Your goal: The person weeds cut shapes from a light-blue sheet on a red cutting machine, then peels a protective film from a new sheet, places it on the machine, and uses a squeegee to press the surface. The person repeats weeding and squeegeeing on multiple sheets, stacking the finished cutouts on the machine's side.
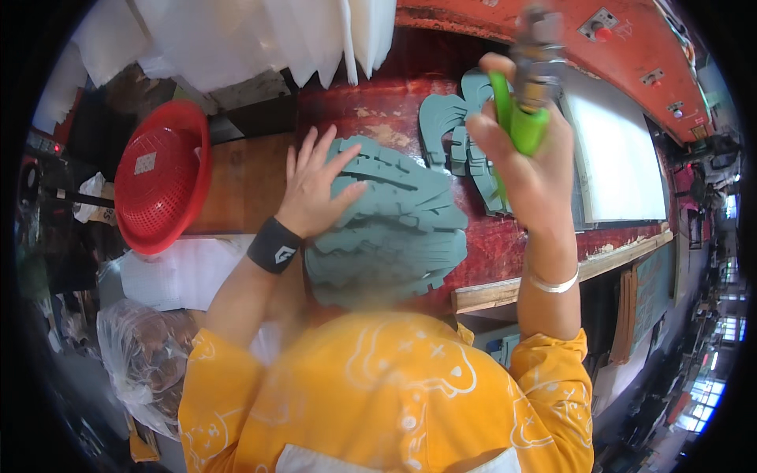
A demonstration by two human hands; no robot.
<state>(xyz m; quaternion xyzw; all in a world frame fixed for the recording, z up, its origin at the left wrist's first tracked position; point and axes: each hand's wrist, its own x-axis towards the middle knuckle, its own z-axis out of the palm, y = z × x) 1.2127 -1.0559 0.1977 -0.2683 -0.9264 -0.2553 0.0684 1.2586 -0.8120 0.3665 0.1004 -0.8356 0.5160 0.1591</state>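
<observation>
Nearest to us is the yellow shirt (386,394) with its white line drawings, filling the bottom of the view, and both forearms rise out of its sleeves. At the near edge of the red workbench (505,244) sits a stack of grey-green foam pieces (394,236), cut with notched, toothed outlines and fanned a little so the layers show. We have the left hand (311,193) flat on the top of that stack, fingers spread wide and pressing down, a black wristband (274,246) just behind it. Over on the right, the right hand (524,162) is lifted above the bench, fingers wrapped tight around a green-handled tool (520,110) with a blurred metal head; a thin white bracelet (554,282) rings that wrist. Just beyond the raised hand, more foam cut-outs (457,134) of the same colour lie flat toward the middle of the bench, partly hidden behind the hand. To the right of them a white sheet (619,150) lies on the bench. Off the left edge of the bench, a red plastic basket (162,177) leans on its side. Farther back, white sheets (260,39) hang at the far side, and an orange machine panel (623,39) with buttons runs along the far right corner.
</observation>
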